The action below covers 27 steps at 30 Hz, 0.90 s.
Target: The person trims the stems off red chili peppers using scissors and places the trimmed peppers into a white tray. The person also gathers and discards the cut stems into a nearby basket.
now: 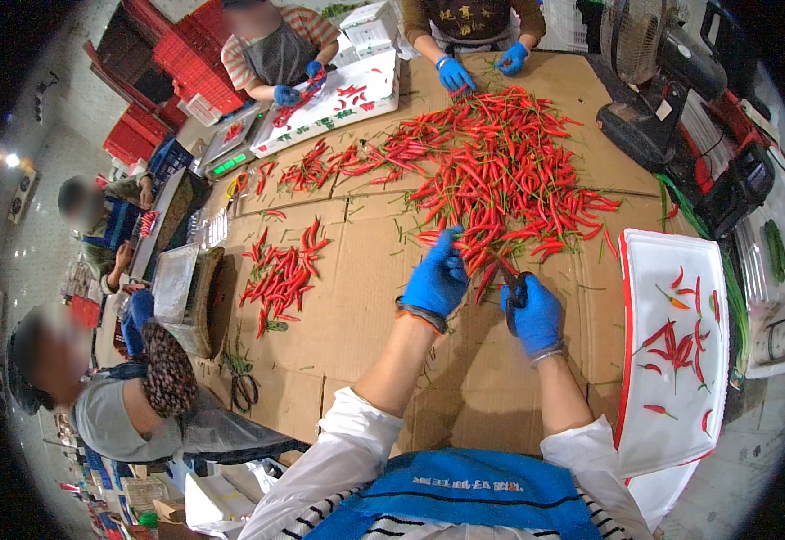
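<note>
A big heap of red chili peppers (pixel 509 171) with green stems spreads over the cardboard-covered table (pixel 356 315). My left hand (pixel 437 281), in a blue glove, is closed at the near edge of the heap, its fingertips gripping chili peppers. Beside it, my right hand (pixel 535 317), also gloved in blue, is wrapped round the dark handles of scissors (pixel 515 288). The blades point away from me toward the peppers and are hard to make out. Left of my hands lies a smaller pile of chili peppers (pixel 284 274). Loose stem bits are scattered around.
At the right stands a white tray (pixel 681 445) with a red edge and several chilies inside. Another pair of scissors (pixel 244 387) lies at the left table edge. Across the table, co-workers handle peppers near a white foam box (pixel 338 112). A fan (pixel 636 45) stands far right.
</note>
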Available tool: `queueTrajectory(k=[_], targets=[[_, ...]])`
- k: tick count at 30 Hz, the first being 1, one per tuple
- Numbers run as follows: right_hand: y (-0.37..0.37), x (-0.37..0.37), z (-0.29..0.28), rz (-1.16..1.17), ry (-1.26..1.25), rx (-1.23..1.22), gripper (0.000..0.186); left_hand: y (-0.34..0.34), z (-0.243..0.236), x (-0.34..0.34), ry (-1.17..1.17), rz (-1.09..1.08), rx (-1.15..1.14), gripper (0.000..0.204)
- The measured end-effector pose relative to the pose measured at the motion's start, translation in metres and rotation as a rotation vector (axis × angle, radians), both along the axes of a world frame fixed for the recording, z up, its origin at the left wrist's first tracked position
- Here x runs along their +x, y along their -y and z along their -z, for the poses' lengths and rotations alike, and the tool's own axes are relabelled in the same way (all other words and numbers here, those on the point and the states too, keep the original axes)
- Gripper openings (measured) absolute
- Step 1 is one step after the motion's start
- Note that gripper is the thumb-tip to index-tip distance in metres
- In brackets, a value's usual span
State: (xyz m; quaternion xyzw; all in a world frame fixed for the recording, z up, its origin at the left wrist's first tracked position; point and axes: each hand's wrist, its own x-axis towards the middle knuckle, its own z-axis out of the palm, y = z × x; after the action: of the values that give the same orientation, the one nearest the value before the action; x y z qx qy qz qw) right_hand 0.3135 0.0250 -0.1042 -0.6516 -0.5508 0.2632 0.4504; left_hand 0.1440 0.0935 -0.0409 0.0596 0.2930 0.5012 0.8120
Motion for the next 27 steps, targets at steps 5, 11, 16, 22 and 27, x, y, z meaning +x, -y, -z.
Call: queueTrajectory(k=[5,11,16,22,27], targets=[[-0.003,0.007,0.017,0.182,-0.110,0.108,0.023,-0.045,0.013,-0.122,0.149,-0.445,0.326,0.023],[0.000,-0.002,-0.012,0.125,-0.160,0.057,0.019,-0.014,0.028,-0.111,-1.380,-0.116,0.471,0.031],[-0.004,0.001,-0.006,0.129,-0.144,0.106,0.021,-0.013,0.059,-0.065,-1.984,0.214,0.789,0.027],[-0.004,0.001,-0.002,0.132,-0.125,0.089,0.023,-0.044,0.033,-0.099,-1.601,0.547,0.539,0.024],[-0.004,-0.001,-0.007,0.151,-0.048,0.076,0.025,-0.092,0.025,-0.089,-1.708,0.441,0.625,0.022]])
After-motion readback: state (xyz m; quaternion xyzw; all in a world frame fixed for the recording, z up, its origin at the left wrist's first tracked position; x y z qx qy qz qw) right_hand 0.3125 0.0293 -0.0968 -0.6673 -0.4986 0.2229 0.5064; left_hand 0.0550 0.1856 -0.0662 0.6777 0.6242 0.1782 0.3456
